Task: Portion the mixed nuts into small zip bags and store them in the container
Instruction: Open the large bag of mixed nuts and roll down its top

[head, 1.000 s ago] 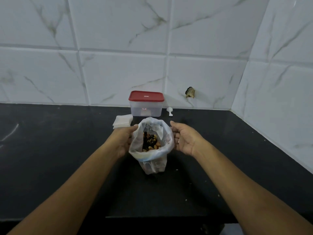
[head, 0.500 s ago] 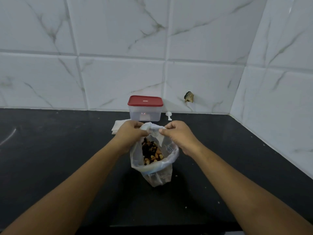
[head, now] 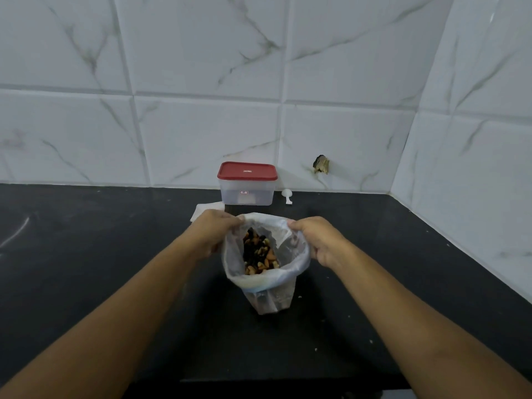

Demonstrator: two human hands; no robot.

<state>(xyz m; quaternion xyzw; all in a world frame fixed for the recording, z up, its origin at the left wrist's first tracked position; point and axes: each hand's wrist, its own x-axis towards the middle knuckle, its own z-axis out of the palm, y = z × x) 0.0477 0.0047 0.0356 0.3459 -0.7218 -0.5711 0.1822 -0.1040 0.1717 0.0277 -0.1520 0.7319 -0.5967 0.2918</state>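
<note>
A clear plastic bag [head: 269, 295] stands on the black counter, its mouth rolled open, with mixed nuts [head: 259, 253] showing inside. My left hand [head: 213, 236] pinches the rim on the left and my right hand [head: 319, 240] pinches it on the right, holding the mouth spread wide. Behind the bag, against the wall, stands a clear container [head: 247, 191] closed by a red lid. A stack of small white zip bags [head: 205, 210] lies just left of the container, partly hidden by my left hand.
A small white scoop [head: 287, 195] lies right of the container. White marble-tiled walls bound the black counter [head: 86, 254] at the back and on the right. The counter's front edge runs below my forearms. Crumbs dot the surface.
My hands, close together at the back of the rim half a second ago, have moved apart to the two sides, spreading the bag's mouth wider.
</note>
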